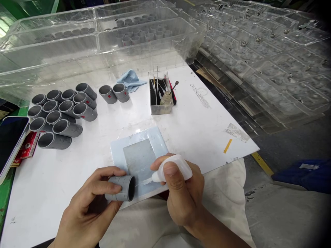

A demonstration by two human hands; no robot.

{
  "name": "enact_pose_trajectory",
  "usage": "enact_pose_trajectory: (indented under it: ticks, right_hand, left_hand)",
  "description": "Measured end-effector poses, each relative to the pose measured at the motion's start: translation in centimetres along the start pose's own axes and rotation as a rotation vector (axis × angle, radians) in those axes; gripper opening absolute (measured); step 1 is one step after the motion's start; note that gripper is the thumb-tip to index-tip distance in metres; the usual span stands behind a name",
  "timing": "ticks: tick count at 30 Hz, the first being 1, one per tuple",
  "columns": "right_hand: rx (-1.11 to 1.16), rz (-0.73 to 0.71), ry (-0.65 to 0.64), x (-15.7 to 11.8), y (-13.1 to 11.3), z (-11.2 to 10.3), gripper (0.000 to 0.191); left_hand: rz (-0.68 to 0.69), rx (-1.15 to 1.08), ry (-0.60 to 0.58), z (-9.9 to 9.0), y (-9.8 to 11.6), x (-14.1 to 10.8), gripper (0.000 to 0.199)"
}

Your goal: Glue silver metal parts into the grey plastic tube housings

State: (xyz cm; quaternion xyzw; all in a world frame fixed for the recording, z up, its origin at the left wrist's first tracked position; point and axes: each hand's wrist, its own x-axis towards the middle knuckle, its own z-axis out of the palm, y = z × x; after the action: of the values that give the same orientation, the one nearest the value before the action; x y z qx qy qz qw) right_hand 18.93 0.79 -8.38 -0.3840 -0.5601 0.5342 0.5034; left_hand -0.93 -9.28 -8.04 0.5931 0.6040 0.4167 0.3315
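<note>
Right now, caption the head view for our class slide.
Left hand grips a grey plastic pipe coupling; right hand holds a white plastic squeeze bottle over a pale blue mat.

On the worktop [201,137], a pad [119,148] is laid at the centre with a metal plate [138,162] on it. A pipe coupling [120,188] is held in the left hand [88,203] at 7 o'clock, and a squeeze bottle [173,168] in the right hand [183,196] at 5 o'clock. A cluster of couplings [62,113] is laid at 10 o'clock, with a phone [10,144] to its left at 9 o'clock. Two further couplings [113,93] and a cloth [131,80] are placed at 11 o'clock, and a clear box of brushes [160,93] at 12 o'clock. Plastic trays [103,34] are stacked behind the worktop, and more trays [263,65] are set out at 2 o'clock.
</note>
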Motion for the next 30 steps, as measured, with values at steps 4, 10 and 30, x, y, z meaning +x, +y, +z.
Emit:
enact_pose_trajectory:
  ticks: [4,10,30]
  right_hand:
    - [-0.002,0.022,0.003,-0.14,0.0,-0.17,0.036]
    - [-0.051,0.035,0.013,-0.21,0.0,-0.1,0.038]
    - [-0.066,0.031,0.103,0.04,-0.06,0.38,0.039]
  left_hand:
    - [-0.023,-0.045,0.025,0.11,-0.31,-0.22,0.035]
    - [-0.028,-0.038,0.027,0.24,-0.27,-0.15,0.036]
    - [-0.047,-0.003,0.03,0.23,0.23,0.02,0.037]
